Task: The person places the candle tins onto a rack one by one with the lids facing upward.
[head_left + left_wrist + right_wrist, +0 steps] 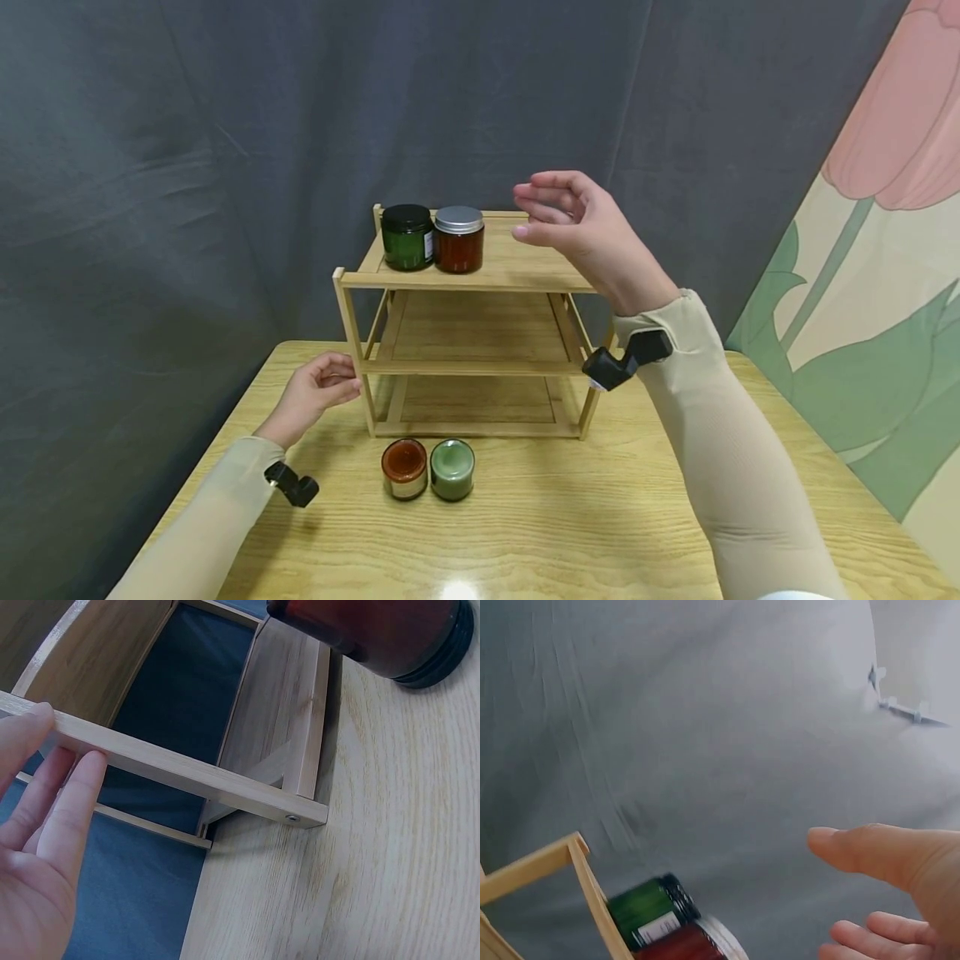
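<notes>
My left hand (pixel 318 392) pinches the front left post of a three-tier wooden shelf rack (pixel 480 369). In the left wrist view the thumb lies on one side of that post (pixel 187 771) and the fingertips on the other. My right hand (pixel 573 217) hovers over the right part of the top shelf, fingers bent loosely apart from the thumb, nothing between them. Left of it on the top shelf, a green jar with a black lid (pixel 407 239) stands beside an amber jar with a silver lid (pixel 459 242).
On the table (pixel 570 508) before the rack, an amber glass candle (pixel 405 469) stands beside a green glass candle (pixel 452 471). A dark curtain (pixel 225 167) hangs behind. At the right is a wall panel painted with tulips (pixel 870 250).
</notes>
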